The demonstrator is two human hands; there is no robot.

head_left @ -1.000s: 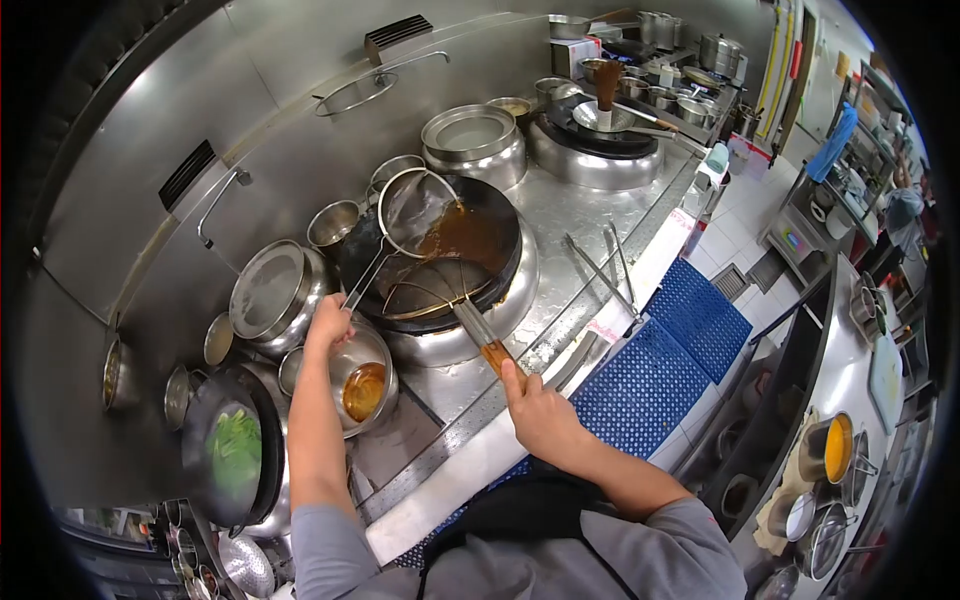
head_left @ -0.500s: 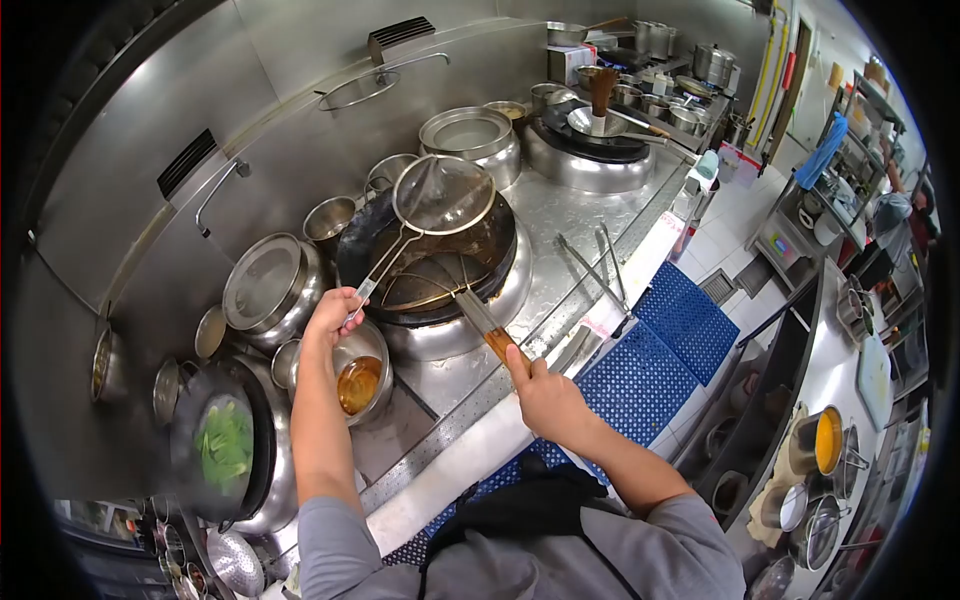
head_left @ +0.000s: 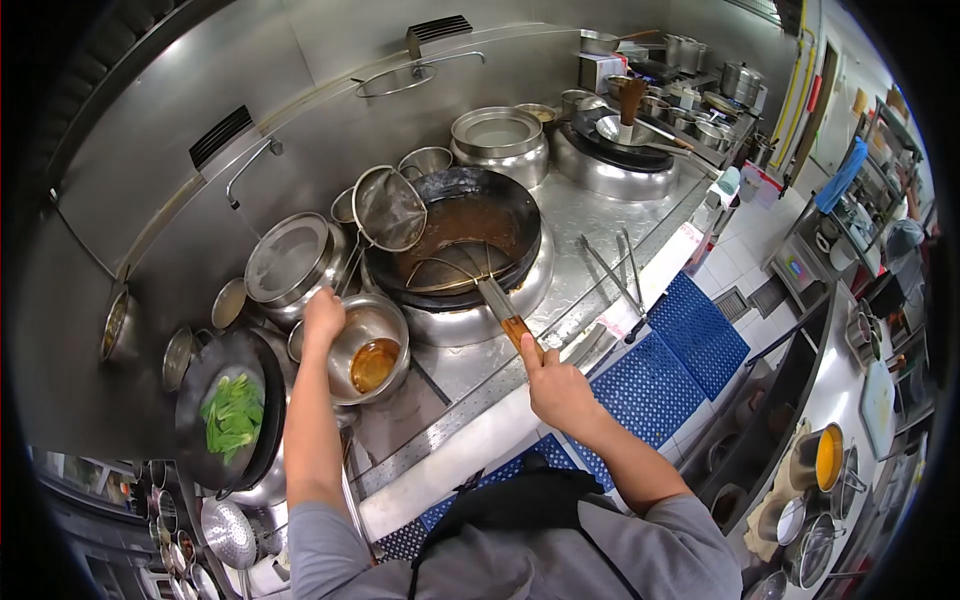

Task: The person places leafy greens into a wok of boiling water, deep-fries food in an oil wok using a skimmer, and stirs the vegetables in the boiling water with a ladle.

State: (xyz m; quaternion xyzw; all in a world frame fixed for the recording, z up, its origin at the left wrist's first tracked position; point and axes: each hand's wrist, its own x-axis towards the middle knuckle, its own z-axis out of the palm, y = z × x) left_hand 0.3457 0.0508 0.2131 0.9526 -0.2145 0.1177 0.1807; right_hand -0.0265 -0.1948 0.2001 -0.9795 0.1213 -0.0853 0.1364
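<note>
My left hand (head_left: pixel 323 318) is closed around the handle of a fine-mesh strainer (head_left: pixel 388 208), whose round head is tilted up at the left rim of the large wok (head_left: pixel 515 205). Brown liquid shows inside that wok. In my right hand (head_left: pixel 562 394) is the wooden handle of a wire skimmer (head_left: pixel 495 296), its wide head reaching into the wok's near side. Just right of my left hand stands a steel bowl (head_left: pixel 395 320) with amber liquid (head_left: pixel 374 365) in it. Green leafy vegetables (head_left: pixel 233 415) lie in a second wok (head_left: pixel 190 390) at the left.
Tongs (head_left: pixel 612 270) lie on the steel counter right of the large wok. Lidded pots (head_left: pixel 290 262) stand behind. A perforated ladle (head_left: pixel 228 535) is at lower left. A blue mat (head_left: pixel 640 380) covers the floor. Another person's arm shows at far right.
My left hand has brought the mesh strainer leftward and turned its head, uncovering more of the wok. The skimmer stays in the wok in my right hand. The view has shifted slightly.
</note>
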